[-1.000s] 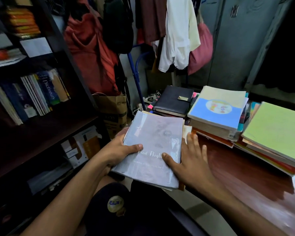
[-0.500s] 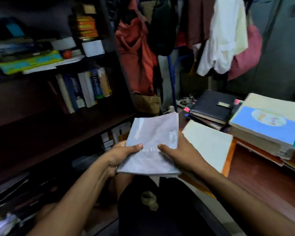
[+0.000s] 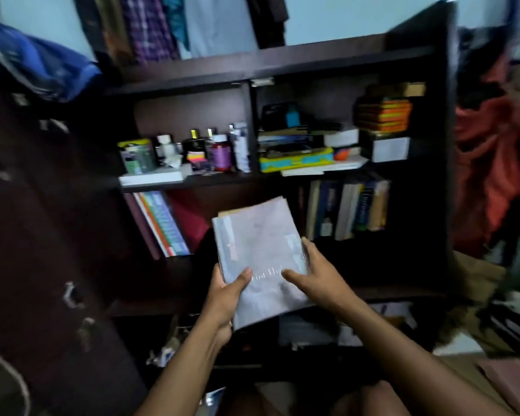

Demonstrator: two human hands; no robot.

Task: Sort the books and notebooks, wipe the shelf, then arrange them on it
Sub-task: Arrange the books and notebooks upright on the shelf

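A thin stack of grey, plastic-covered books is held in front of the dark wooden shelf. My left hand grips its lower left edge, thumb on the cover. My right hand holds its right edge, thumb lying across the cover. The stack hovers before the middle shelf board. On that level, leaning books stand at the left and upright books at the right.
The upper shelf holds bottles and jars at the left, flat stacked books and an orange stack at the right. A dark cupboard door stands at the left. Red cloth hangs at the right.
The view has swung left from the table to face the shelf. Both hands have carried the grey stack off the table and toward the middle shelf level.
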